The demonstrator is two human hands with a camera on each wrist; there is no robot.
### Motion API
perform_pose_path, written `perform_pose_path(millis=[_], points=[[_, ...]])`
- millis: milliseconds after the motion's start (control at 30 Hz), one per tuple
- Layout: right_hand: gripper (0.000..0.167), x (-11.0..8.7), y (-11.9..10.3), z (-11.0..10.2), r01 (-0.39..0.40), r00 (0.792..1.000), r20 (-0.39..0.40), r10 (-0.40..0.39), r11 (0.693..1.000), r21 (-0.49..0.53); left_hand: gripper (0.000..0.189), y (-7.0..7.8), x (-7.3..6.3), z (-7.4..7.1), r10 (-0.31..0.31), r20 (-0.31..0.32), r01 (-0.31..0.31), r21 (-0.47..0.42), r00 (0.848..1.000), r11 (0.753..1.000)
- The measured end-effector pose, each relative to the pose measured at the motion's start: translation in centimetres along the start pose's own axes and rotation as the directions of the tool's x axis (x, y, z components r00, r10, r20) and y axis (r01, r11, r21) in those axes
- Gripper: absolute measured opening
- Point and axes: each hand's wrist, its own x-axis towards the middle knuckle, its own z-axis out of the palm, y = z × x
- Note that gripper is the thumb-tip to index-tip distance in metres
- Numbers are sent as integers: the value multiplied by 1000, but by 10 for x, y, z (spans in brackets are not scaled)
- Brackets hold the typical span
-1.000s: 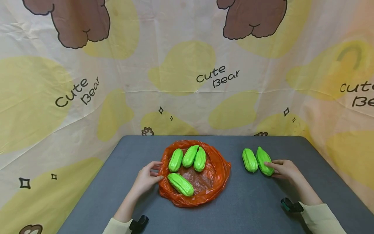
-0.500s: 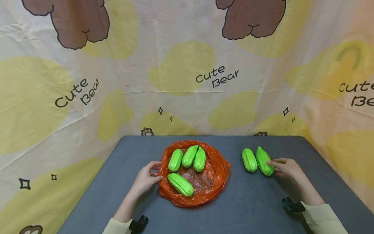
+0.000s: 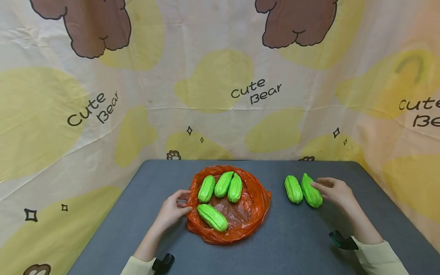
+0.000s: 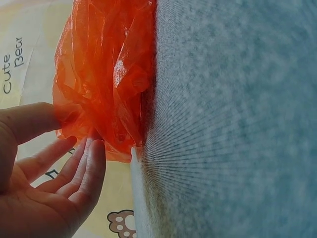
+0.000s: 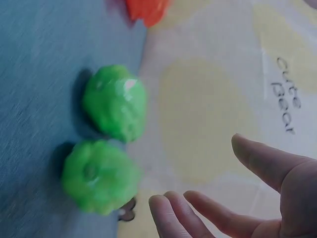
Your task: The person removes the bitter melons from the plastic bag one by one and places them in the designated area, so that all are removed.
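An orange-red plastic bag (image 3: 256, 202), its mouth spread wide, lies on the table with several bright green ridged gourds (image 3: 212, 217) in it. My left hand (image 3: 173, 210) pinches the left rim of the bag; the left wrist view shows the thumb at the thin film (image 4: 106, 84) and the other fingers below. Two more gourds lie side by side on the right, one on the left (image 3: 293, 189) and one on the right (image 3: 311, 191). Just above and right of the right-hand gourd is my right hand (image 3: 337, 193), holding nothing. In the right wrist view its thumb and fingers (image 5: 262, 158) are spread, apart from both gourds.
A dark grey table (image 3: 275, 244) carries everything. Its far edge meets a hanging cloth (image 3: 206, 88) printed with bears and lettering. Black straps with devices (image 3: 164, 263) sit at both wrists.
My right hand held the right-hand gourd a second ago; its fingers have let go and the hand has lifted slightly. The gourds and my left hand at the bag have stayed put.
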Motion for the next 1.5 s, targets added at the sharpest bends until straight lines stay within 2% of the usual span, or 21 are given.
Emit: perform_pose_path(millis=[300,633,933,1267,1500], points=[[76,-3,-27,11,82,997,-13,-82,996,20,48,-1,0,1,-3,-4,3,7,1000,1000],[67,-7,-59,29,154,987,-41,-155,987,-37,49,1,2,1,-10,-9,10,8,1000,1000],[65,1,-69,54,191,981,-22,-192,980,-49,48,2,1,1,-6,-1,6,0,1000,1000],[55,7,-83,84,240,971,11,-240,971,21,47,3,2,1,-2,1,2,6,1000,1000],[52,10,-91,104,243,969,35,-246,968,64,47,3,2,1,1,-6,0,15,1000,1000]])
